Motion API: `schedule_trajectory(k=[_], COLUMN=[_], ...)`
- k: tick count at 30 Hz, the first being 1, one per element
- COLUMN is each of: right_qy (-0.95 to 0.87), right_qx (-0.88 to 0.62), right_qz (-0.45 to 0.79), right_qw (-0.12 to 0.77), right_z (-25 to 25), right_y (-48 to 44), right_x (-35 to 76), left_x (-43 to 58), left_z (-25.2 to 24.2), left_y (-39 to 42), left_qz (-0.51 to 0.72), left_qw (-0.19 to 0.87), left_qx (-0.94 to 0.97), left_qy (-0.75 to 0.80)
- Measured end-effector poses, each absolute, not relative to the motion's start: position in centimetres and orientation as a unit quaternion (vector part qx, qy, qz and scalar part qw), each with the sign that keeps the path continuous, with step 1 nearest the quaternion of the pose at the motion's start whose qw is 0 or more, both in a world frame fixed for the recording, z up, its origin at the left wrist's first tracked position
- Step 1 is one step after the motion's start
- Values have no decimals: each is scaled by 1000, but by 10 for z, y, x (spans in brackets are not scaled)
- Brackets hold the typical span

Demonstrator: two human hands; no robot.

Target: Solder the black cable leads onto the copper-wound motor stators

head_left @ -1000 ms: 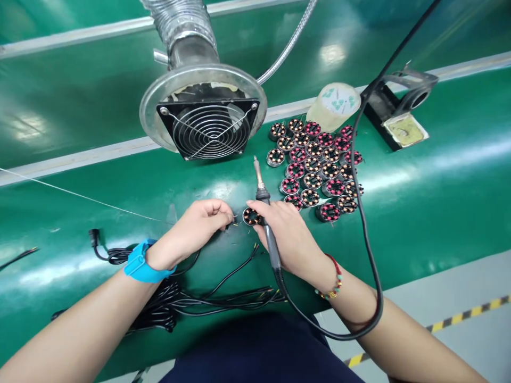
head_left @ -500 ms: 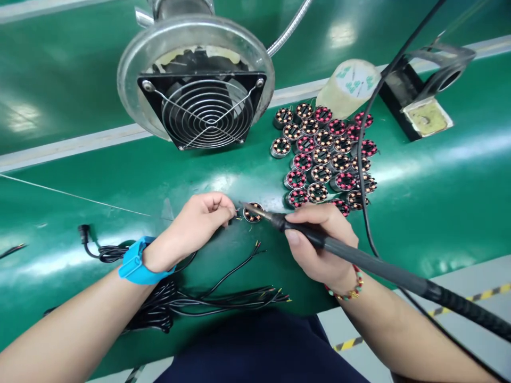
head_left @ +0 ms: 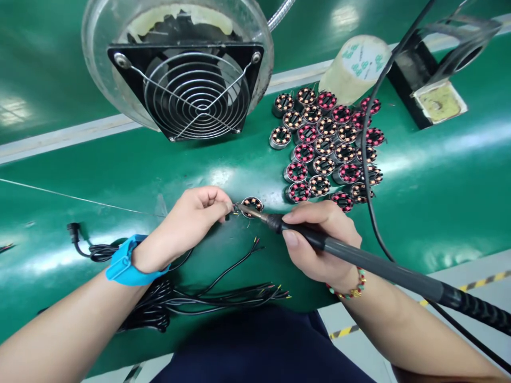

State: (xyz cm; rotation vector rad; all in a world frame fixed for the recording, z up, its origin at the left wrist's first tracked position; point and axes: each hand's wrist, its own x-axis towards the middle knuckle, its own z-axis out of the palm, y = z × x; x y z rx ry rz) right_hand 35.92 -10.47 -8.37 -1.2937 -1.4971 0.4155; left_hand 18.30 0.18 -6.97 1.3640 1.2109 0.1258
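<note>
My left hand (head_left: 202, 213) is closed in a pinch on the end of a black cable, and thin coloured wire ends poke out past the fingertips. A thin silvery wire (head_left: 80, 199) runs in from the left and passes out of sight behind that hand. In my right hand (head_left: 325, 239) is a soldering iron (head_left: 359, 259), gripped like a pen. Its tip points left, at the wire ends beside a small round motor stator (head_left: 252, 206) with copper windings. Whether the tip touches the wires I cannot tell.
Several stators (head_left: 323, 143) with red or copper windings stand grouped at right. Behind them are a tape roll (head_left: 355, 69) and an iron stand with a sponge (head_left: 439, 103). A fan hood (head_left: 202, 101) overhangs the back. Black cables (head_left: 159, 303) lie in front.
The iron's tip has moved slightly left and down, closer to the wire ends at my left fingertips. The camera view has shifted a little. Both hands keep their grip.
</note>
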Motion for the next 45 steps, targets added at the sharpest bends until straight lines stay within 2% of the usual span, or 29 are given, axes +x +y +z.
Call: schedule_trajectory(k=[10, 19, 22, 25, 31, 40, 45], right_qy=[-618, -648, -689, -696, -651, -682, -728], right_qx=[-547, -575, -584, -598, -610, -581, -552], right_qz=[161, 265, 259, 253, 275, 166, 122], right_qw=[542, 424, 343, 309, 357, 412, 389], right_z=[-86, -76, -69, -72, -100, -106, -105], right_y=[-102, -98, -92, -82, -69, -74, -74], right_x=[359, 354, 350, 342, 330, 330, 331], left_x=[182, 182, 181, 181, 182, 182, 180], left_z=[-72, -73, -74, -74, -74, -71, -74], left_y=[2, 3, 2, 2, 1, 1, 0], left_qz=[66, 73, 75, 85, 90, 135, 147], left_qw=[615, 622, 625, 625, 620, 644, 652], left_qx=[591, 588, 590, 589, 593, 583, 582], left_qy=[518, 512, 506, 505, 506, 478, 464])
